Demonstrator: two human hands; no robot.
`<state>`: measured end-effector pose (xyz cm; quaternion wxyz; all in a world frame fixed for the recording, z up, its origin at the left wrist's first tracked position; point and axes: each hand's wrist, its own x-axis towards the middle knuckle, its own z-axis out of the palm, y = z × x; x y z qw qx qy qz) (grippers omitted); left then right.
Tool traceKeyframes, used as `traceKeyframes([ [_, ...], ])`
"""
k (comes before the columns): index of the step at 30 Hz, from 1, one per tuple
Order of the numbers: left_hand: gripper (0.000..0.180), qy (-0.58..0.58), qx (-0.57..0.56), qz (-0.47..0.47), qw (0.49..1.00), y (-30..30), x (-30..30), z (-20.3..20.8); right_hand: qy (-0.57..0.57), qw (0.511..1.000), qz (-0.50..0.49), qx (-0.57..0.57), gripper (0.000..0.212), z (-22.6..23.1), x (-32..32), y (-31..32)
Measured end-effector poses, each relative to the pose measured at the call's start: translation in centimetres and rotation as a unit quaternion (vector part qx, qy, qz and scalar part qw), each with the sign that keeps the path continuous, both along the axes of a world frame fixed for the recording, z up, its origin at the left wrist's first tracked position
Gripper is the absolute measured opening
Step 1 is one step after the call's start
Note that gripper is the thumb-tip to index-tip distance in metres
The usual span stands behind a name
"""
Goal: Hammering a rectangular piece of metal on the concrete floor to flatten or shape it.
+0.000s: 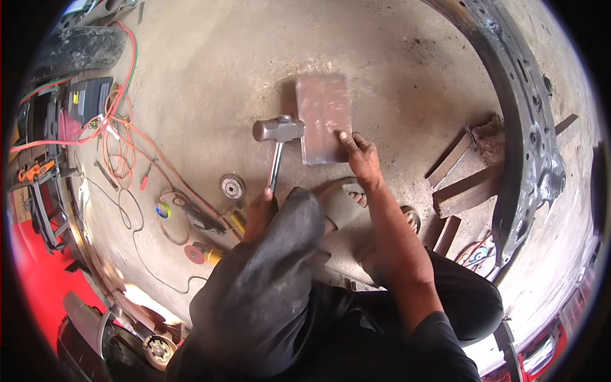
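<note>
A flat rectangular metal plate, rusty pink-brown and dull, lies on the concrete floor just ahead of the person's knees. The right hand rests on the plate's near right corner, its fingers spread flat and pressing down rather than gripping. A sledgehammer sits with its steel head touching the plate's left edge; its shiny handle runs back towards the person, where the left hand wraps the fingers closed around the handle's end. A sandalled foot shows between the two arms, just behind the plate.

Left of the hammer handle a grinding disc lies flat on the floor, with a roll of tape and a small angle grinder near it. Orange cable loops across the floor further left. To the right, wooden blocks lie beside a long, dark steel chassis rail, which curves along that side, well apart from the plate.
</note>
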<state>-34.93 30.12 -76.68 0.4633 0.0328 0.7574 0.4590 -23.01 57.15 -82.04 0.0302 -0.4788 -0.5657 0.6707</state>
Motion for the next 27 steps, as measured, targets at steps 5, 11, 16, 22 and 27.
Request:
traceKeyframes([
  [5,0.053,-0.066,-0.039,0.052,0.996,0.8,-0.4,0.0,0.147,0.947,-0.258,-0.126,0.027,-2.0,-3.8,-4.5],
  [11,0.055,-0.033,-0.09,0.067,0.993,-0.4,-1.5,-2.0,-0.042,0.987,0.095,-0.121,0.045,-0.1,-5.6,-2.7],
  [16,0.054,-0.149,-0.087,0.136,0.976,-1.3,-2.2,-2.3,-0.169,0.891,-0.037,0.421,0.067,0.8,-3.1,5.9],
  [22,0.053,-0.105,-0.086,0.107,0.985,-1.4,-2.3,-3.2,-0.308,0.884,0.129,0.329,0.084,2.1,-4.9,7.7],
  [27,0.054,-0.063,-0.104,0.082,0.989,-1.4,-1.8,-3.8,-0.164,0.973,0.011,0.161,0.062,-2.0,0.1,6.2],
])
